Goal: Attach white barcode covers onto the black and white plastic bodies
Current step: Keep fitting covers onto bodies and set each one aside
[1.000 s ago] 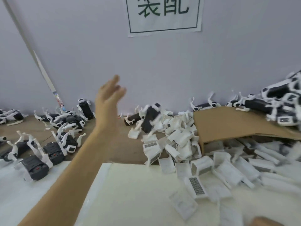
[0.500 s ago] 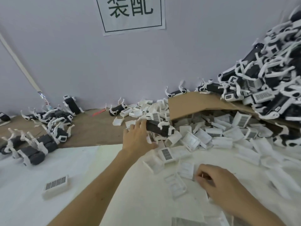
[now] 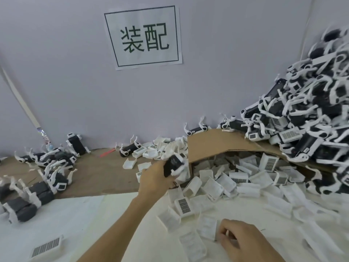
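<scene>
My left hand (image 3: 154, 178) grips a black and white plastic body (image 3: 174, 165) and holds it just above the heap of white barcode covers (image 3: 226, 182) near the cardboard flap. Lower right, my right hand (image 3: 243, 241) rests on the white sheet with its fingers curled onto a clear-white cover (image 3: 208, 230). Another cover with a barcode faces up between the hands (image 3: 184, 205). A tall pile of black and white bodies (image 3: 306, 118) fills the right side.
A bent cardboard sheet (image 3: 217, 146) arches over part of the cover heap. More black and white bodies (image 3: 43, 174) lie in a group at the left on the brown table. A lone barcode cover (image 3: 47, 246) lies at the lower left. A wall with a sign stands behind.
My left hand swung down from mid-air to the heap, took hold of a black body and lifted it slightly. My right hand came into view and settled on a cover.
</scene>
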`<state>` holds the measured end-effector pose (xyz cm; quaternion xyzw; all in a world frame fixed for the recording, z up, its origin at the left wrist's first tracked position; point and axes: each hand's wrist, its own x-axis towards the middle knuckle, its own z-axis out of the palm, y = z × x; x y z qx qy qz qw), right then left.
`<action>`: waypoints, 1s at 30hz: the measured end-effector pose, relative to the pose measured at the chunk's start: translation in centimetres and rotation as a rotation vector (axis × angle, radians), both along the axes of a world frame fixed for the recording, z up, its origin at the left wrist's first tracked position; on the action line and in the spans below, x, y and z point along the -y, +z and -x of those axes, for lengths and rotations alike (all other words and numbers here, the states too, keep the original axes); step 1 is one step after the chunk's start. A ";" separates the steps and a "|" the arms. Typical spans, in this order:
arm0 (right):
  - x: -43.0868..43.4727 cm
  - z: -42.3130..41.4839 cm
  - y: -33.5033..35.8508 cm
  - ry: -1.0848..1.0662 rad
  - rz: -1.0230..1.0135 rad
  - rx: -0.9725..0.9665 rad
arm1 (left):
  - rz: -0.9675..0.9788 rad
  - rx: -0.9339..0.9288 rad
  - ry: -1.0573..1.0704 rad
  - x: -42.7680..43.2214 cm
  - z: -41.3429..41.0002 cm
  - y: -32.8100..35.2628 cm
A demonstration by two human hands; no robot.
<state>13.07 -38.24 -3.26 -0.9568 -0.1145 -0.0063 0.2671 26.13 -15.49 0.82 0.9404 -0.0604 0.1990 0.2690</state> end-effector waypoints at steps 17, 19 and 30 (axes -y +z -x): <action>0.4 3.0 0.8 -0.148 -0.754 0.248 | 1.508 -0.629 -0.464 2.6 12.0 -5.7; 0.5 2.9 0.9 -0.093 -0.803 0.144 | 1.427 -0.616 -0.492 2.6 13.3 -5.7; -0.1 2.7 0.3 -0.006 -0.775 0.162 | 1.254 -0.612 -0.507 3.8 16.4 -5.4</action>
